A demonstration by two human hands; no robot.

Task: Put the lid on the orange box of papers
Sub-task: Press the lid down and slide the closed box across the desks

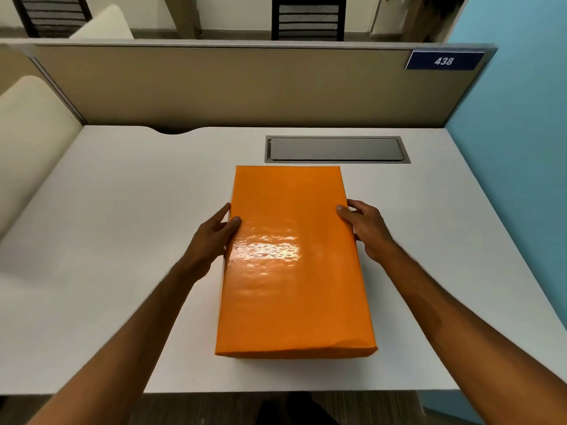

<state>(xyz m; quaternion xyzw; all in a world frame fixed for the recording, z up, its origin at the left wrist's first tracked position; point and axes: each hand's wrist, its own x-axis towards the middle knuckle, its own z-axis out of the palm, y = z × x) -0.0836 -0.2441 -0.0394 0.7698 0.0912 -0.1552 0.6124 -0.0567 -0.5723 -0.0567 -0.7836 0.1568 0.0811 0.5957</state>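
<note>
At far left, a cream padded chair back [29,139] with a rounded top stands beside the desk [107,240]. The desk surface is matte, pale grey-white and flat, with a shallow curved notch cut into its far edge.

My left hand [211,237] is pressed flat against the left long side of the lid [291,259], thumb lying on the top face, fingers running down the side and partly hidden. The lid is a long rectangle wrapped in glossy orange paper, slightly rippled, with a bright glare patch near the middle and a small crease at the near right corner. It sits level in the middle of the desk, long axis pointing away from me. A thin white strip shows under its near edge; I cannot tell how far it is seated, and the box and papers beneath are hidden.

My right hand [366,230] mirrors the left, thumb on top, fingers curled over the right side.

Beyond the lid, a brushed grey metal hatch [336,149] lies flush in the desk. A tan fabric partition [230,87] rises behind, bearing a blue plate [444,60] marked 438. A smooth light-blue wall [521,148] closes the right.
</note>
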